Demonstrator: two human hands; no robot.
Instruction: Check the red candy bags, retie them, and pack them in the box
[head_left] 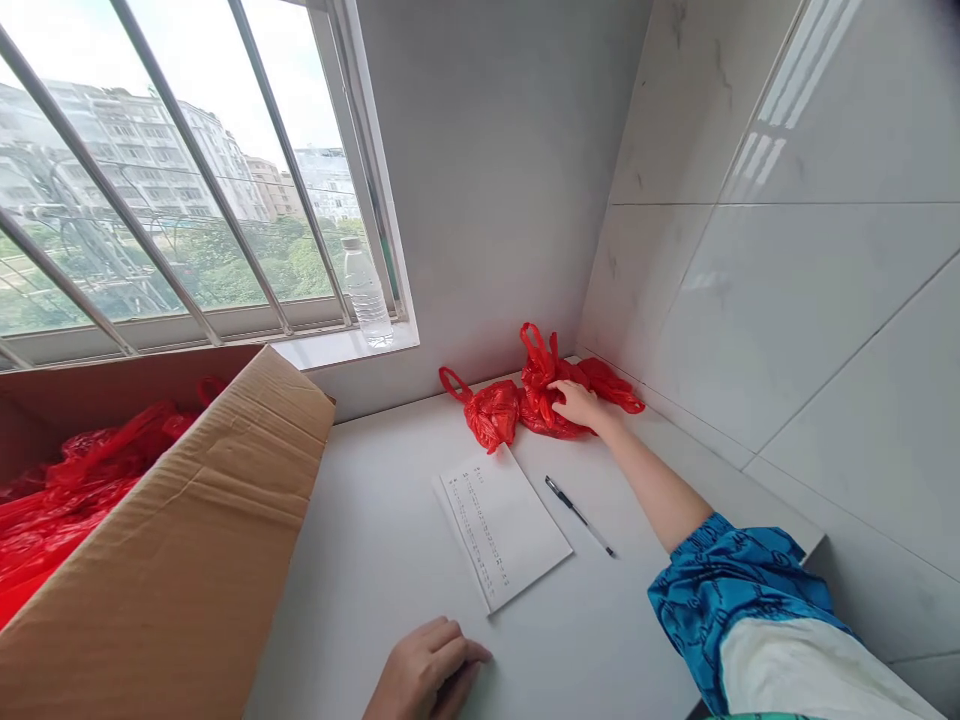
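My right hand reaches to the back corner of the white table, its fingers bent onto a knotted red plastic bag. What is inside that bag is hidden. Touching it on the left is a smaller tied red plastic bag with one handle loop sticking up. Another red bag lies flatter against the tiled wall, partly behind my hand. My left hand rests on the table near the front, fingers curled in, with nothing visible in them. A sheaf of paper with handwritten rows and a pen lie between my hands.
A large open cardboard box on the left holds a heap of red plastic bags. A clear water bottle stands on the sill of a barred window. Grey and tiled walls bound the table at the back and right.
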